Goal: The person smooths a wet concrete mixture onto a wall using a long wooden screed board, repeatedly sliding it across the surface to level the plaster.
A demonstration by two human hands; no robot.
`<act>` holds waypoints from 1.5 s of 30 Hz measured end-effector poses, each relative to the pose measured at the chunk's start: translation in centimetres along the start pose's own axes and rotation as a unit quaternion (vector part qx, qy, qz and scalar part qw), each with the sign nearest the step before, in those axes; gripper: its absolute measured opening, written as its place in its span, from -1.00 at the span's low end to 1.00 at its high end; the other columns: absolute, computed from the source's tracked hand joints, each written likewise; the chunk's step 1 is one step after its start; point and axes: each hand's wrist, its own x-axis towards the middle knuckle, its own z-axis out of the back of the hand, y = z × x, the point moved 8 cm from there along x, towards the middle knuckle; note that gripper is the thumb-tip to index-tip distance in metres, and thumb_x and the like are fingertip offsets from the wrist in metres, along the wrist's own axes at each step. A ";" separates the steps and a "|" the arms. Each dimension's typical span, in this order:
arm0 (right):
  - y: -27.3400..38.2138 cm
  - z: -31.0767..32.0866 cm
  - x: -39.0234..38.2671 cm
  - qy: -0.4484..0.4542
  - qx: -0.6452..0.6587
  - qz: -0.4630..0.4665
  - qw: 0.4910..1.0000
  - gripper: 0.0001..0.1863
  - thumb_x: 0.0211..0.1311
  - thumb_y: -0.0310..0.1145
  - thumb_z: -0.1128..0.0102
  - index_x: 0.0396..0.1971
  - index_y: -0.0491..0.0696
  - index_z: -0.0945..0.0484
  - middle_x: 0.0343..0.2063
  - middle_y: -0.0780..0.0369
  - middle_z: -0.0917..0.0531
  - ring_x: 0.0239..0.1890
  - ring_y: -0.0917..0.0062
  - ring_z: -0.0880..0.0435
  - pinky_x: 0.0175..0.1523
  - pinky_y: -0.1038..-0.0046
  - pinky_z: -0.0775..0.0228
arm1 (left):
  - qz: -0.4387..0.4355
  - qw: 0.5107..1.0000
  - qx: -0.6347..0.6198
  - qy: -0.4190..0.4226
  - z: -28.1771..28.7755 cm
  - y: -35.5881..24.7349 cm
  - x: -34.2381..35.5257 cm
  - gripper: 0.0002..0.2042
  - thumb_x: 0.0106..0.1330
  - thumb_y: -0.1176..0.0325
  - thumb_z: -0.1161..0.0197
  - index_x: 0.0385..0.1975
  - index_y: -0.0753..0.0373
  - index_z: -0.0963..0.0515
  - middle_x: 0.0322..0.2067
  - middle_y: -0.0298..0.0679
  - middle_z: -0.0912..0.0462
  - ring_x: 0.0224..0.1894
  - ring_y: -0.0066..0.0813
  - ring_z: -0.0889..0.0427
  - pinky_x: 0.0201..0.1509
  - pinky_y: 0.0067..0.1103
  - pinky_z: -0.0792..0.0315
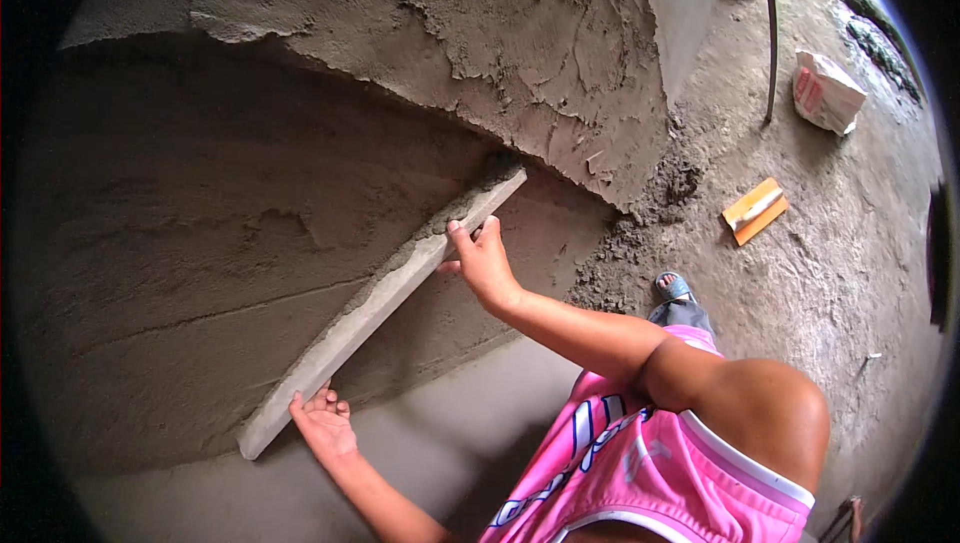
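A long grey screed bar (385,288), caked with mortar along its upper edge, lies slantwise against the wet plaster (190,253). My left hand (325,426) grips it near its lower left end, with the thumb on the near face and the fingers curled at the underside. Farther up, toward the bar's right end, my right hand (485,265) holds it with the thumb in front and the other fingers partly hidden behind. Just above the bar's upper end runs the ragged edge of a thicker, rough mortar layer (480,43).
An orange plastering float (756,211) with a pale handle lies on the rough floor (810,293) to the right. Beyond it are a white bag (827,93) and a dark upright rod or hose (771,33). Loose mortar crumbs (625,253) gather along the wall's foot, near my sandalled foot (673,287).
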 end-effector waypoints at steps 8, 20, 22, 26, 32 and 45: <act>4.7 -8.1 -4.3 0.187 0.125 0.022 0.974 -0.68 0.34 -0.35 -0.03 -0.08 -0.12 -0.13 -0.08 0.15 -0.39 -0.09 0.47 -0.49 -0.21 0.41 -0.62 | -0.051 0.997 -0.054 0.003 4.6 -5.9 -2.3 -0.58 0.24 -0.03 -0.04 -0.21 0.25 -0.35 -0.28 -0.25 -0.48 -0.36 -0.51 -0.40 -0.36 -0.60 -0.24; -10.5 7.1 -9.9 0.272 -0.033 -0.331 0.903 -0.54 0.32 -0.06 -0.03 -0.07 -0.16 -0.24 -0.25 0.16 -0.55 -0.09 0.37 -0.59 -0.11 0.28 -0.57 | -0.100 0.965 0.076 -0.230 8.8 -1.0 -12.1 -0.48 0.32 -0.03 -0.02 -0.02 0.38 -0.32 -0.22 -0.04 -0.51 -0.25 -0.25 -0.61 -0.17 -0.43 -0.43; -12.6 15.3 -8.5 0.355 -0.282 -0.342 0.823 -0.31 0.30 0.02 -0.02 0.19 -0.23 -0.19 -0.05 0.04 -0.54 -0.05 0.33 -0.58 -0.04 0.30 -0.54 | -0.117 0.964 0.111 -0.211 6.3 3.2 -13.2 -0.54 0.34 0.05 -0.05 -0.10 0.44 -0.39 -0.36 -0.04 -0.55 -0.34 -0.28 -0.64 -0.24 -0.48 -0.48; -11.3 40.6 -4.3 0.221 -0.480 -0.325 0.784 -0.57 0.27 -0.15 -0.10 0.04 -0.08 -0.40 -0.17 0.23 -0.59 -0.21 0.49 -0.59 -0.20 0.42 -0.51 | -0.099 0.954 0.199 -0.201 5.5 18.6 -13.1 -0.68 0.35 0.22 -0.12 -0.34 0.46 -0.45 -0.55 -0.18 -0.59 -0.47 -0.48 -0.61 -0.39 -0.60 -0.46; 15.5 82.7 -6.7 -0.024 -0.794 -0.188 0.578 -0.75 0.26 -0.30 -0.04 -0.16 -0.14 -0.41 -0.35 0.21 -0.56 -0.36 0.40 -0.54 -0.29 0.26 -0.41 | -0.083 0.931 0.295 -0.198 0.6 44.0 -9.9 -0.70 0.27 0.20 -0.20 -0.52 0.35 -0.53 -0.63 -0.18 -0.62 -0.53 -0.39 -0.61 -0.40 -0.50 -0.44; 21.4 83.7 -16.6 -0.140 -0.763 -0.384 0.501 -0.73 0.26 -0.15 -0.01 -0.12 0.06 -0.35 -0.41 0.18 -0.59 -0.47 0.46 -0.64 -0.51 0.34 -0.51 | 0.104 0.837 0.507 -0.175 0.4 65.1 -10.9 -0.50 0.21 -0.07 -0.09 -0.73 0.25 -0.60 -0.64 -0.06 -0.60 -0.50 -0.08 -0.62 -0.39 -0.29 -0.47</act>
